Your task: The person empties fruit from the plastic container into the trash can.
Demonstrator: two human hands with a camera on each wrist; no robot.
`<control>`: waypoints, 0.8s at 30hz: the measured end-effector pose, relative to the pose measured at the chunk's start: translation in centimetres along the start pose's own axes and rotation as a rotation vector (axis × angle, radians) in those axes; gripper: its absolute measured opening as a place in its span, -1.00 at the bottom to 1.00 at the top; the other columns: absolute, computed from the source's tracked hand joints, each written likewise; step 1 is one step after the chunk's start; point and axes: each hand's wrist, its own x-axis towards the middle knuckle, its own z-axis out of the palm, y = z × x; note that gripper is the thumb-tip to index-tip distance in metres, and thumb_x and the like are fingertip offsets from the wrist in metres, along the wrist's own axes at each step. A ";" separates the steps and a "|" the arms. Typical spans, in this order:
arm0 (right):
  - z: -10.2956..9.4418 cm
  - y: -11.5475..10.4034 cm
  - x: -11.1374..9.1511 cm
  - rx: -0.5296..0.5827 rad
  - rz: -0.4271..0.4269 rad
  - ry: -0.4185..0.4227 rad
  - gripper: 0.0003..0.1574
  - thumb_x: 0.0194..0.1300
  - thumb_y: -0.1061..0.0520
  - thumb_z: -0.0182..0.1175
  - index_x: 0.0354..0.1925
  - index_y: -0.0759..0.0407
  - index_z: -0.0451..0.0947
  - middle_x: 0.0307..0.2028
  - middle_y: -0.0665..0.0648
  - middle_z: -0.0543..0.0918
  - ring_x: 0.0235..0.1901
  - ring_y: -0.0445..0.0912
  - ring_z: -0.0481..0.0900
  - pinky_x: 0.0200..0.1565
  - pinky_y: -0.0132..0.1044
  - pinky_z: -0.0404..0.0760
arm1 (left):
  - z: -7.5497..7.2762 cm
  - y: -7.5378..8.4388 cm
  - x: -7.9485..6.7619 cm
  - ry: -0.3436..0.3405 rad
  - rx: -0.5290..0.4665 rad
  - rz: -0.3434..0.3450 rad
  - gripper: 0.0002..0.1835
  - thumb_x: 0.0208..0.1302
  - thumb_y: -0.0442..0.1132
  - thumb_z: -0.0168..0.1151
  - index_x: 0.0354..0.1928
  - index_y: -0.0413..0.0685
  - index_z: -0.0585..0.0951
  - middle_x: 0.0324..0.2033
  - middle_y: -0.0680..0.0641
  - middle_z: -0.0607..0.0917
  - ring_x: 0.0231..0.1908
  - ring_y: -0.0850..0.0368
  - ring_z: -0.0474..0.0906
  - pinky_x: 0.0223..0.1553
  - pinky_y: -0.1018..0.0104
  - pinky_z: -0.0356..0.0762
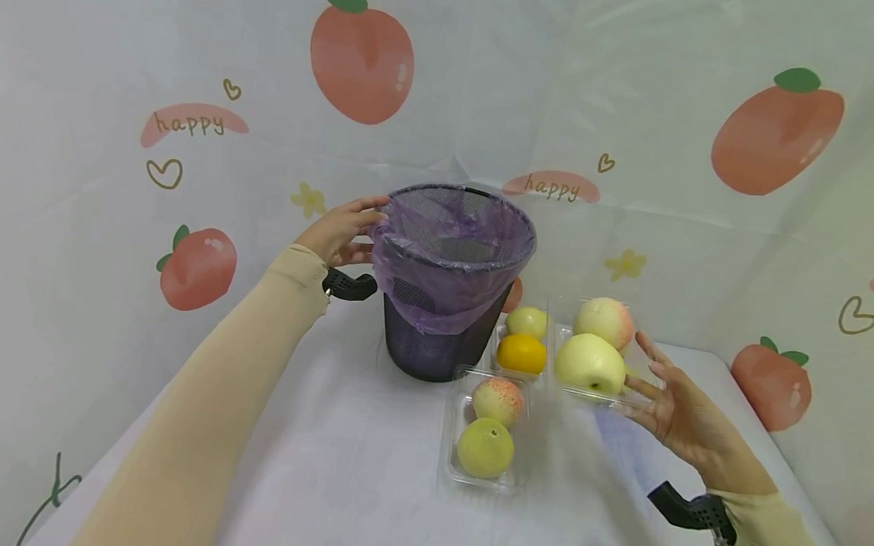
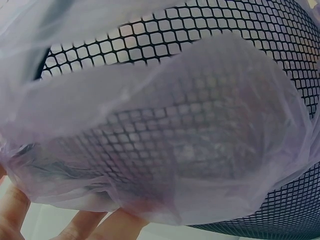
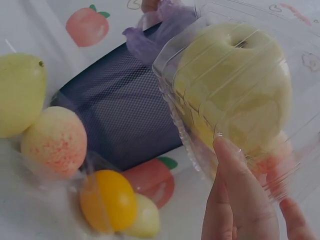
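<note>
Purple liner [image 1: 435,302] over a mesh bin [image 1: 417,355], a clear fruit box [image 3: 172,75] pinched at its edge

A person's left hand [image 1: 345,234] rests against the left of the bin's rim, fingers fairly straight and touching the liner's folded-over plastic. The right hand [image 1: 687,414] pinches the box along one side, to the right of the bin, apparently raised above the white table [image 1: 320,458]. Inside, a pale apple [image 1: 591,364] sits against a blushed peach [image 1: 605,321].

With the hold all on one side, the thin box could flex and its far end dip under the fruit. It looks tilted in the right wrist view; I cannot tell whether a lid closes it, and without one the apple could roll out. A leftward swing might knock the near tray [image 1: 462,475], holding a speckled peach [image 1: 497,402] and a green fruit [image 1: 485,448], or the back tray [image 1: 493,362] just beside the bin, with its orange fruit [image 1: 521,354] and pale yellow fruit [image 1: 527,322]. On the other side, a tug by the left hand could slip the loose liner off the rim.
</note>
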 end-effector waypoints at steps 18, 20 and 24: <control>3.7 -4.7 3.5 -0.038 -0.003 0.205 -0.51 0.49 0.08 -0.16 0.17 -0.40 0.49 0.35 0.20 -0.87 -0.01 0.16 0.65 -0.11 -0.15 0.70 | 0.1 0.1 0.0 -0.007 -0.018 -0.004 -0.49 0.47 -0.17 0.03 0.42 0.30 0.31 -0.09 0.01 0.39 -0.39 0.18 0.54 -0.42 0.37 0.63; 4.1 -5.3 4.0 -0.042 -0.004 0.223 -0.51 0.49 0.08 -0.14 0.20 -0.42 0.44 0.37 0.21 -0.83 -0.05 0.20 0.65 -0.12 -0.15 0.70 | 0.1 0.1 -0.1 -0.003 -0.010 -0.003 -0.48 0.47 -0.17 0.03 0.42 0.31 0.31 -0.10 0.01 0.40 -0.38 0.18 0.54 -0.42 0.37 0.63; 4.8 -6.5 4.9 -0.041 -0.009 0.257 -0.49 0.47 0.09 -0.09 0.25 -0.43 0.39 0.40 0.20 -0.79 -0.08 0.20 0.66 -0.12 -0.14 0.70 | 0.2 0.1 -0.2 -0.001 -0.009 -0.002 -0.48 0.47 -0.17 0.03 0.42 0.31 0.30 -0.11 0.01 0.40 -0.37 0.17 0.55 -0.41 0.36 0.64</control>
